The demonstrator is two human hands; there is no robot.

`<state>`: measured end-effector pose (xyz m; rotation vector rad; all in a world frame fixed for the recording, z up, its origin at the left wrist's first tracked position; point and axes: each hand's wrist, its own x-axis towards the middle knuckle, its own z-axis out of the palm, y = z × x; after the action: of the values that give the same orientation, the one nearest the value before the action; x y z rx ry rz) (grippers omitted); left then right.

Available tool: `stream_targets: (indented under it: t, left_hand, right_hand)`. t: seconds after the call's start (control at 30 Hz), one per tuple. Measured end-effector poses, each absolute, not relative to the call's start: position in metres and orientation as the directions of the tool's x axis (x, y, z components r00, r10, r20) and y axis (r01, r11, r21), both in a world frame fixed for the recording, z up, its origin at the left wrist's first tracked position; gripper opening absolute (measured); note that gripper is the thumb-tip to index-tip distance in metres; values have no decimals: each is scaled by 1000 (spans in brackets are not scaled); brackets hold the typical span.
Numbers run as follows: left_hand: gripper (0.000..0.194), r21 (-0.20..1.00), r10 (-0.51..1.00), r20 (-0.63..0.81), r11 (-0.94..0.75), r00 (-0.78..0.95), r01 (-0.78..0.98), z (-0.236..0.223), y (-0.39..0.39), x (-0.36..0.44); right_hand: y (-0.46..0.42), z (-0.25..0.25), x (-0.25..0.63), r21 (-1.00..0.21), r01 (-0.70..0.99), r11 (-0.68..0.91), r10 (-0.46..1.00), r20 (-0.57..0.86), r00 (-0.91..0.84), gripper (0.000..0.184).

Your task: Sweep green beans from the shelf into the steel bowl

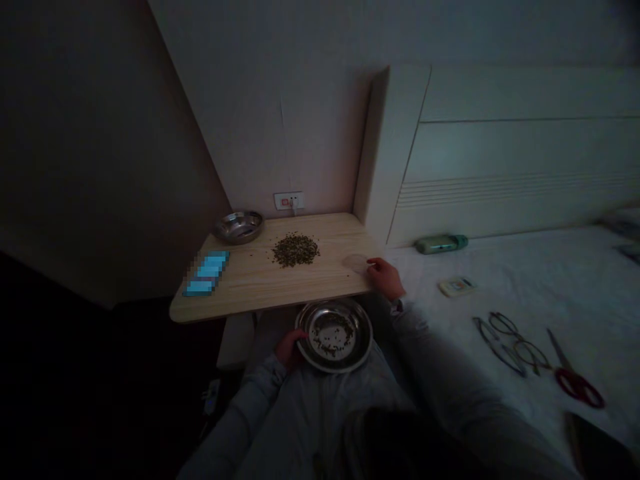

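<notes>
My left hand grips the left rim of a round metal bowl, its thumb over the edge. The bowl rests on my lap, under the table's front edge, with small dark seed-like grains scattered inside. At the right end of the table, my right hand is closed in a pinch on a thin, see-through flat piece, whose exact kind I cannot make out. A loose pile of the same dark grains lies in the middle of the wooden tabletop.
A second metal bowl and a phone with a lit, blurred screen stand on the table's left side. On the bed lie a green bottle, a small pale packet, glasses and red-handled scissors. A wall socket sits behind.
</notes>
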<state>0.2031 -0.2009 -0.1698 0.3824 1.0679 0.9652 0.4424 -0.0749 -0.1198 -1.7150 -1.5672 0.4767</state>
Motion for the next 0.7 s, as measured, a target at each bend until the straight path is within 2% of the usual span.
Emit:
stream_targets:
  t: [0.2, 0.37, 0.43, 0.57, 0.7]
  left_hand:
    - [12, 640, 802, -558, 579, 213, -505, -162, -197, 217]
    - [26, 596, 814, -535, 553, 226, -583, -165, -191, 226]
    - [24, 586, 809, -541, 559, 230, -587, -167, -192, 224]
    - [11, 592, 785, -578, 591, 223, -547, -172, -198, 209]
    - [2, 662, 854, -513, 457, 86, -594, -178, -206, 192]
  right_hand:
    - [-109, -118, 434, -776, 620, 115, 988, 152, 7, 27]
    - [-124, -117, 427, -877, 447, 175, 978, 103, -182, 28]
    - [-120, -116, 428, -908, 386, 164, 980, 105, -170, 29]
    - [-94, -115, 427, -924, 353, 146, 989, 146, -27, 29]
    - [-57, -119, 406, -909, 390, 147, 973, 203, 108, 28]
